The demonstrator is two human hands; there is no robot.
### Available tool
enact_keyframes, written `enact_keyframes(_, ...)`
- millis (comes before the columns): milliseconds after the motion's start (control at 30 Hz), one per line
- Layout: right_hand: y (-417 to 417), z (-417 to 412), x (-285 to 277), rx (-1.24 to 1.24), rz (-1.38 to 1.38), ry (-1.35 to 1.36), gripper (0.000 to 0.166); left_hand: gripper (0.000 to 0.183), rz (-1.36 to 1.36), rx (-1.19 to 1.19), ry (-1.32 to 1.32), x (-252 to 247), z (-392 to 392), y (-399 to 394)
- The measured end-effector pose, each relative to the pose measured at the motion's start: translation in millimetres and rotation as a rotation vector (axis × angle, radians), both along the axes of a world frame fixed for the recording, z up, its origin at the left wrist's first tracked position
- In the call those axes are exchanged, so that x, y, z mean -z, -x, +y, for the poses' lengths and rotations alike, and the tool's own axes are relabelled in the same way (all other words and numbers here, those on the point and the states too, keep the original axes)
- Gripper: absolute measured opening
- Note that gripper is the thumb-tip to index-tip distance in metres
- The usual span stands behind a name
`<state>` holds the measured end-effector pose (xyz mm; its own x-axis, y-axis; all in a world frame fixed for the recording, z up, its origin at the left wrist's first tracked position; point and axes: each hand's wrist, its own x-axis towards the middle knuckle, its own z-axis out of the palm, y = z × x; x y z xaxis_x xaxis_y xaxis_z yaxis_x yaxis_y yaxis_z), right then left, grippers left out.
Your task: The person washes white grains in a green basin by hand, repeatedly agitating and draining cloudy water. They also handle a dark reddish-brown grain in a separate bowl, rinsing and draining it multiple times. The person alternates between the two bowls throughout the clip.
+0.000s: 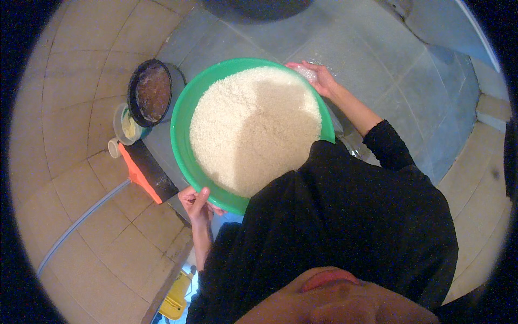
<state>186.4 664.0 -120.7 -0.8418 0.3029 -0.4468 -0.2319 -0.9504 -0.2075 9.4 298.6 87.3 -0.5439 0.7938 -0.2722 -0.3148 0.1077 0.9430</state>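
Note:
A large round green plastic basin is before me, filled with whitish grains that look like rice. A shadow darkens the right part of the grains. My left hand grips the basin's near-left rim, its thumb on top and fingers beneath. At the far-right rim, my right hand is against the outside with its palm turned up. A shiny whitish wet patch shows on that palm; I cannot tell what it is, or whether these fingers grip the rim. My dark top hides the basin's near-right edge.
Along the tiled wall at left stand a black bucket with brownish contents, a clear tub, and a small white cup. An orange floor squeegee leans there. A yellow plastic object is lower left; a dark round object is ahead.

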Motion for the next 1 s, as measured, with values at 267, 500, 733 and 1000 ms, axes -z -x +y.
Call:
enact_keyframes(267, -2, -2, 0, -0.002, 0.007, -0.039, 0.048, 0.02, 0.003, 0.001, 0.021, -2, 1, 0)
enact_keyframes(500, 1, -5, -3, 0.012, 0.006, -0.008, 0.048, 0.021, 0.008, -0.002, 0.03, -1, 1, -2)
enact_keyframes(733, 1, -2, 9, 0.022, 0.0, -0.075, 0.048, 0.02, 0.013, -0.001, 0.036, -5, 4, -3)
enact_keyframes(1000, 1, -3, 8, -0.004, 0.002, -0.11, 0.048, 0.019, -0.004, -0.001, 0.03, -5, 4, -3)
